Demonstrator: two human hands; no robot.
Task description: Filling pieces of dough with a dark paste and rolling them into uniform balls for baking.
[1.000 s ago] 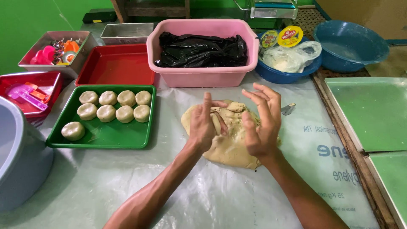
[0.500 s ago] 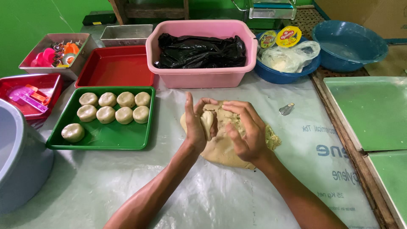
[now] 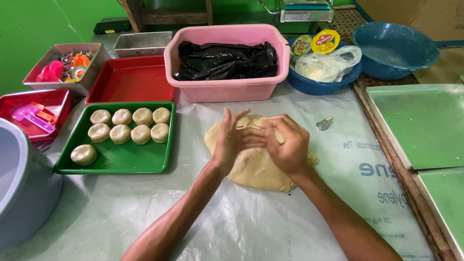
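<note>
Fingers (image 3: 251, 137) of both hands pinch dough mound (image 3: 256, 166); mound roundish, flat.

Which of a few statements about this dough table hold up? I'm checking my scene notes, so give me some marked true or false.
1. Both hands, left hand and right hand, are on the dough mass. True.
2. The green tray holds nine dough balls. True.
3. The pink tub holds flour. False: it holds black plastic.
4. The red tray is full of dough balls. False: it shows none.
5. The dough mass lies on a plastic sheet. True.
</note>
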